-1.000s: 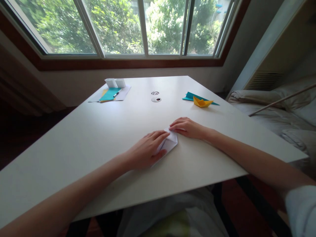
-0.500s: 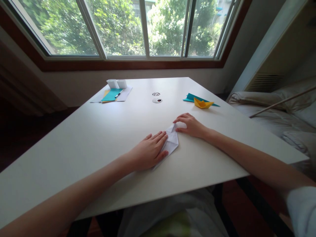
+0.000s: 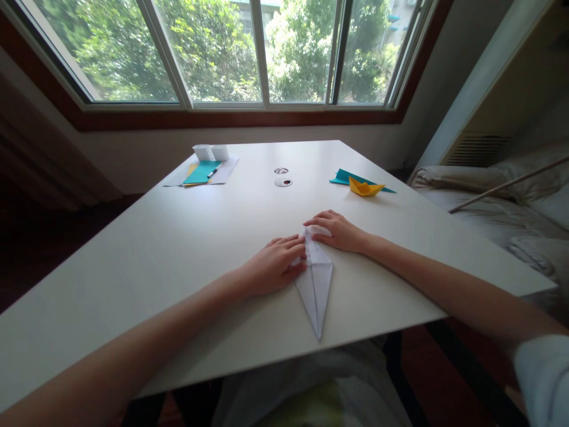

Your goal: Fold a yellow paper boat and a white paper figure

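Note:
A sheet of white paper (image 3: 319,287), folded into a long kite shape, lies on the table in front of me. Its narrow point faces the table's near edge, and a crease runs down its middle. My left hand (image 3: 280,265) is closed at the paper's upper left edge, fingertips on it. At the top end, my right hand (image 3: 335,231) pinches the paper between thumb and fingers. Part of the upper paper is hidden under both hands.
A yellow paper boat (image 3: 365,187) and a teal paper plane (image 3: 347,177) sit at the far right. Coloured sheets (image 3: 202,172) with a pen (image 3: 215,170) lie at the far left, beside two white paper boxes (image 3: 211,152). Round table inserts (image 3: 283,182) are behind the paper.
The folded paper has turned so its long point faces me. My left hand has slid from over it to its left edge; my right hand has shifted slightly left and nearer.

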Tool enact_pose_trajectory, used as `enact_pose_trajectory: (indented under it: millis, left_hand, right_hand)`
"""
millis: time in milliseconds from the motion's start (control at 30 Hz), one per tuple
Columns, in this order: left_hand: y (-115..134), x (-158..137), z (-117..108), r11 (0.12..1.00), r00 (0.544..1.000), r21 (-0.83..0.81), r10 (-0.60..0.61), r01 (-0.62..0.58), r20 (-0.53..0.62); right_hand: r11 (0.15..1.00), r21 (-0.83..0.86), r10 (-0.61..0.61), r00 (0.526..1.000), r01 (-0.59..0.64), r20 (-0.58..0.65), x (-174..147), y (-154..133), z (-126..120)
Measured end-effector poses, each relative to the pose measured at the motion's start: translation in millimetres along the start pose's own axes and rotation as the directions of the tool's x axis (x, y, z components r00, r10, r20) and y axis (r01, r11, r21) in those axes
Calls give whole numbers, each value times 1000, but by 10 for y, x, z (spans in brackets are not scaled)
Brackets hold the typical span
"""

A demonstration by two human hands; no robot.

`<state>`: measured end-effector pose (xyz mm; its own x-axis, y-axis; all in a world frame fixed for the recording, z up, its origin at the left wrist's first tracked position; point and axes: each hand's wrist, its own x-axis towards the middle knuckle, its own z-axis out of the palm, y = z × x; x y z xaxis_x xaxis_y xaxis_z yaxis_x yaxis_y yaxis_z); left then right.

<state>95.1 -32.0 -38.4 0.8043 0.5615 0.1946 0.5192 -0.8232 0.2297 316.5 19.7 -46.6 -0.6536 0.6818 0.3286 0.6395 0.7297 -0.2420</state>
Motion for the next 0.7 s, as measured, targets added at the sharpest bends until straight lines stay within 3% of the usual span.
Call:
enact_pose_trajectory:
  millis: [400,700]
  left_hand:
    - [-3,-46,44,993,994,71,-100,96,52]
    - [15,-76,-11,988,993,112,-111,107,32]
  right_hand:
    - [996,-88,-8,995,17,102,6,-27,-8]
    - [981,-193,5,997,11,82,-7,-70,-71]
